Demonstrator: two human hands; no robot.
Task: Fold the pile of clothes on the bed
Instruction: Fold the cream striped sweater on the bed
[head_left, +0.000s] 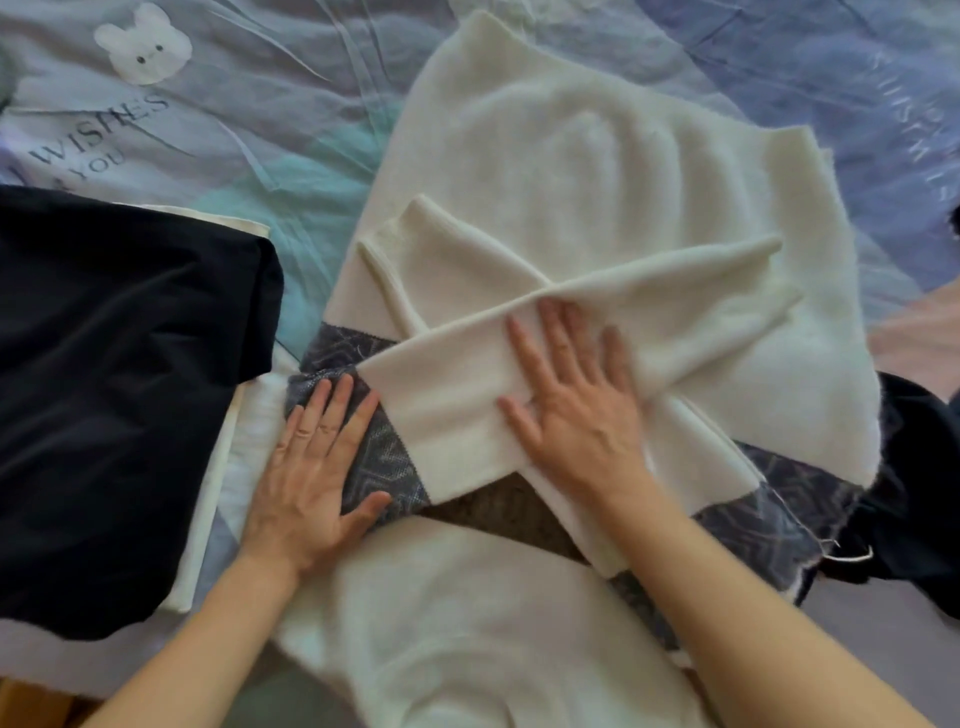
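Head view: cream sweater (571, 171) spread on bed (260, 156), sleeves crossed over body. Right hand (576, 410) flat, fingers straight, pinning top sleeve (623, 306); left hand (317, 467) flat on patterned cuff (384, 457), gripping nothing. Judged: smoothing before fold. Black garment (104, 389) lies left.

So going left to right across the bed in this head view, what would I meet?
Black garment → left hand → right hand → white sweater, which both hands rest flat on → dark clothing at the right edge.

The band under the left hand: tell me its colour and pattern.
Dark blue-grey band with a pale zigzag pattern, crossing the cream sweater; the head view shows it.
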